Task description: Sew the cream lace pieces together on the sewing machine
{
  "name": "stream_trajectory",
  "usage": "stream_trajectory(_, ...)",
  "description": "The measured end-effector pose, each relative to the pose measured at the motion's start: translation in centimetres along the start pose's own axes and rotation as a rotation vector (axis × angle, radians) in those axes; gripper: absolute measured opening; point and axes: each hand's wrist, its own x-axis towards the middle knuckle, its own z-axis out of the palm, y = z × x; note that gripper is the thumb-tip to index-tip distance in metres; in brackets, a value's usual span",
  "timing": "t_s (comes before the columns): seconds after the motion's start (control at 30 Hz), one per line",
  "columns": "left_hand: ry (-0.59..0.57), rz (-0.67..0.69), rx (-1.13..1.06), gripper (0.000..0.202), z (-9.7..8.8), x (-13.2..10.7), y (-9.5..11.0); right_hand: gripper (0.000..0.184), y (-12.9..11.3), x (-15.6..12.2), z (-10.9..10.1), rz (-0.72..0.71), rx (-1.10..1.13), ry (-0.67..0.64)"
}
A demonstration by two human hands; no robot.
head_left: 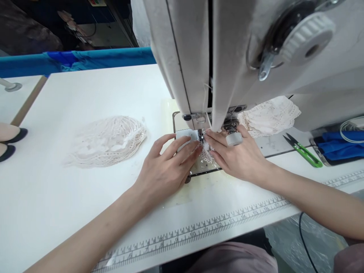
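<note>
The left hand (pixel 167 170) is laid flat on the white surface (pixel 71 197) in front of the sewing machine (pixel 227 57), its fingers stretched out over the needle plate (pixel 196 170) and a small white block beside the presser foot (pixel 200 135); its grip is spread fully open and nothing is clasped. The right hand (pixel 237 159) is set just right of the needle, fingers extended and pressed down on a small piece of white lace (pixel 207 156); its grip is likewise open and flat, the lace being held down rather than pinched. The lace piece is found on the needle plate, under the presser foot and between the two sets of fingertips, which nearly touch. A heap of lace pieces (pixel 108 140) is seen to the left, well apart from the hands; a second lace heap (pixel 270 115) is lodged behind the right hand, under the machine arm. Green thread snips (pixel 304 152) are placed to the right; a printed ruler (pixel 216 224) is marked along the near edge.
</note>
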Motion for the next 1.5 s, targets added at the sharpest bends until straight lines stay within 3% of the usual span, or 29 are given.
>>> stream_trajectory(0.33, 0.004, -0.013, -0.012, 0.028, 0.02, 0.16, 0.16, 0.031, 0.24, -0.09, -0.07, -0.001, 0.023, 0.001)
stream_trajectory(0.6, 0.039, -0.013, -0.009, 0.027, 0.24, 0.19, 0.24, 0.028, 0.12, -0.35, 0.25, -0.136, 0.06, 0.197)
stream_trajectory(0.73, 0.063, 0.026, -0.022, 0.025, -0.02, 0.1, 0.41, 0.029, 0.01, -0.54, 0.03, -0.173, 0.084, 0.229)
stream_trajectory(1.5, 0.079, 0.005, -0.065, 0.025, 0.26, 0.15, 0.3, 0.029, 0.15, -0.6, -0.12, -0.174, 0.069, 0.189)
